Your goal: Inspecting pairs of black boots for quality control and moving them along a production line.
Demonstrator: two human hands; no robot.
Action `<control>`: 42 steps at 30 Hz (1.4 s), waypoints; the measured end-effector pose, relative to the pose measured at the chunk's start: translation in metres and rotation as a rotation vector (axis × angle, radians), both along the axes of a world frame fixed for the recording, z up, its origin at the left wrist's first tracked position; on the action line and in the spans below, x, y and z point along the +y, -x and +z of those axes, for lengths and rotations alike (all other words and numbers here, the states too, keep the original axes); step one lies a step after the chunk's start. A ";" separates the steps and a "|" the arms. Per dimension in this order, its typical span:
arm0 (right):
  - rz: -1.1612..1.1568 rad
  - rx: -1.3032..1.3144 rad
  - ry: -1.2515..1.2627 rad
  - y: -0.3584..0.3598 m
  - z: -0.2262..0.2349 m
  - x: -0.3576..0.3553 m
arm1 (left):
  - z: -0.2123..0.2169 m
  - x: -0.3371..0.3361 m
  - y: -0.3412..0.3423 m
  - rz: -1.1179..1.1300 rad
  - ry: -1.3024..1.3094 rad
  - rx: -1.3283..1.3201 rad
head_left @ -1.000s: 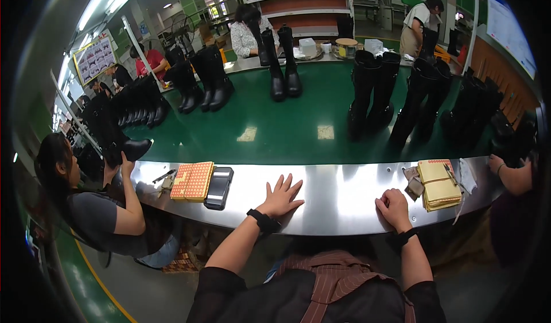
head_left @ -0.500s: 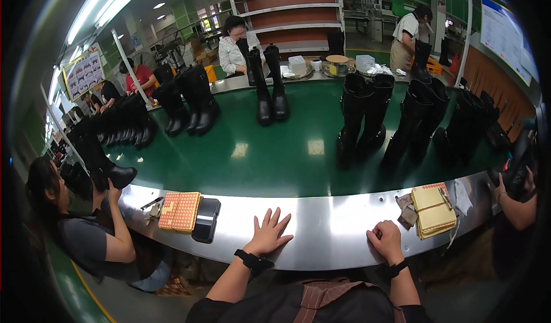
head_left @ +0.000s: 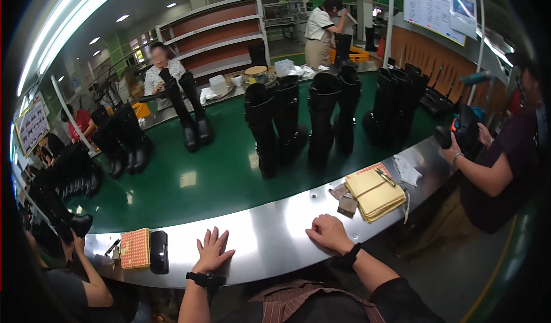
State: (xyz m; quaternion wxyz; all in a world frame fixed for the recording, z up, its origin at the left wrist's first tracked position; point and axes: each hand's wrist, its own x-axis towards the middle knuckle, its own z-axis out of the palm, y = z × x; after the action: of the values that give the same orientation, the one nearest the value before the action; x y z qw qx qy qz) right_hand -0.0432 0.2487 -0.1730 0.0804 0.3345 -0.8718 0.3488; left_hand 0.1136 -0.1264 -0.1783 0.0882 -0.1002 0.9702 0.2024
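My left hand lies flat on the steel table edge, palm down with the fingers spread and nothing held. To its left are a black phone-like case and a stack of orange-patterned paper pads. My right hand rests on the same steel strip, its fingers curled into a loose fist with nothing seen in them. Just beyond it, toward the right, lie small grey-brown cloth pieces and a stack of yellow pads with a metal tool on top.
Pairs of tall black boots stand along the green belt, with more boots at left. Co-workers handle boots on both sides: one at right, one at left. Another person sits across the belt. White cloth lies at right.
The view has turned to the right, so the table and boots appear farther left. Both my hands keep their places on the steel edge. The co-worker at right shows more fully.
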 end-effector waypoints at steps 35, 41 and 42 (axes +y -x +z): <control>0.041 0.022 0.016 0.004 -0.004 0.006 | 0.321 0.079 0.203 -0.391 0.310 0.777; 0.045 -0.014 0.028 0.000 0.002 0.004 | 0.255 0.101 0.308 -0.158 0.483 0.699; 0.034 -0.023 0.043 0.001 0.002 0.005 | 0.251 0.097 0.318 -0.040 0.455 0.671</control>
State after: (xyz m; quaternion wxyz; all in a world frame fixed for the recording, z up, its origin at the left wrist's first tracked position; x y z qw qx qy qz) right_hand -0.0447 0.2540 -0.1705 0.0716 0.3433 -0.8592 0.3725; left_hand -0.2045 -0.0290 0.0729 -0.2536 -0.0268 0.9669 0.0022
